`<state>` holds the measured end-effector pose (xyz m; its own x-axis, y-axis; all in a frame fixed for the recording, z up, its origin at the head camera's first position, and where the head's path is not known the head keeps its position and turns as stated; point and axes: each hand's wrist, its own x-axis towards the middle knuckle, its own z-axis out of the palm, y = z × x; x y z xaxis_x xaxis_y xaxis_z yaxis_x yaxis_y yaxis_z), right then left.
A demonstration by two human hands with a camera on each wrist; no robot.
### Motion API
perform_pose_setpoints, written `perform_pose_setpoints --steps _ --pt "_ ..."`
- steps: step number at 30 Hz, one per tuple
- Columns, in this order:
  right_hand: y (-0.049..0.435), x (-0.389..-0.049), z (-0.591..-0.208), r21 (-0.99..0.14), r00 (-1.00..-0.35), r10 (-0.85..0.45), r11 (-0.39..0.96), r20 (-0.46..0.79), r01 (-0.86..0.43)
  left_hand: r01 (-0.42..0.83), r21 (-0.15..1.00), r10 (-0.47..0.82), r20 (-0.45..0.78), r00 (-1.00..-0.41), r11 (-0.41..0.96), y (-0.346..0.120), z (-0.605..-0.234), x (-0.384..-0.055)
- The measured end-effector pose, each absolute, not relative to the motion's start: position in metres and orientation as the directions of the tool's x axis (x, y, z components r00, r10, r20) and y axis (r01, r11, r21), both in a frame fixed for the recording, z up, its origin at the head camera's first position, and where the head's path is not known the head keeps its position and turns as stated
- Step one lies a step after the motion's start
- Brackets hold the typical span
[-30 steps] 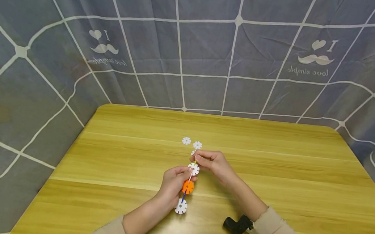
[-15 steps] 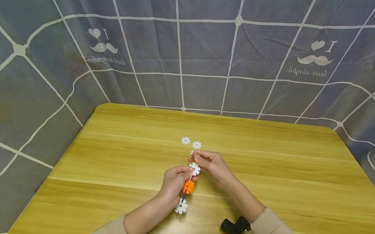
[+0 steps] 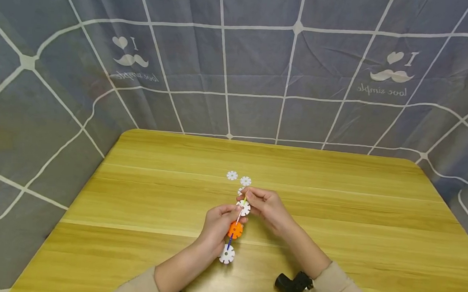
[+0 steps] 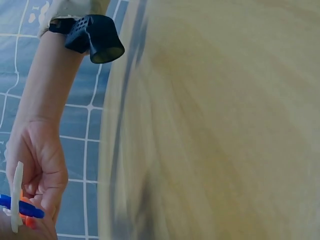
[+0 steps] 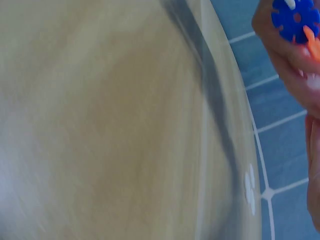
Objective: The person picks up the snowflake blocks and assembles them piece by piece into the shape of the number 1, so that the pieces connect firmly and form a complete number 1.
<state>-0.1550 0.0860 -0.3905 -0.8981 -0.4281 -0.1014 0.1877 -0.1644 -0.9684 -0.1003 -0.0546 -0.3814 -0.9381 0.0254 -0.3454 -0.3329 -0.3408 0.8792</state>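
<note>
A chain of notched plastic discs runs between the hands in the head view. At its near end is a white disc [image 3: 230,257], joined by an edge-on blue disc [image 3: 230,241] to an orange disc [image 3: 238,232]. An edge-on white disc links the orange one to another white disc [image 3: 246,209]. My left hand [image 3: 216,226] grips the chain, thumb at this upper white disc. With thumb and forefinger, my right hand [image 3: 269,209] pinches a yellow disc [image 3: 245,199], seen edge-on at the chain's far end. The blue disc [image 5: 287,26] appears face-on in the right wrist view.
Two loose white discs [image 3: 232,175] [image 3: 245,181] lie on the wooden table [image 3: 167,173] beyond the hands. A third white disc [image 3: 240,191] is partly hidden by the right fingers. Black camera mounts [image 3: 291,285] sit at both wrists. A grey checked curtain [image 3: 260,66] surrounds the table.
The chain has shifted slightly away from the body, and its near white disc sits a little higher in view. More of the yellow disc shows at the right fingertips.
</note>
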Motion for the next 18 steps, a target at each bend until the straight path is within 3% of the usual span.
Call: perform_pose_setpoints --steps 7,18 --pt "0.095 -0.163 -0.392 -0.981 -0.868 -0.493 -0.13 -0.06 0.142 -0.361 0.869 0.079 -0.356 -0.931 -0.34 -0.058 -0.379 -0.102" --pt "0.094 -0.167 -0.397 -0.998 -0.893 -0.448 -0.052 0.039 -0.017 -0.351 0.864 0.146 -0.32 -0.936 -0.361 -0.058 -0.378 -0.101"
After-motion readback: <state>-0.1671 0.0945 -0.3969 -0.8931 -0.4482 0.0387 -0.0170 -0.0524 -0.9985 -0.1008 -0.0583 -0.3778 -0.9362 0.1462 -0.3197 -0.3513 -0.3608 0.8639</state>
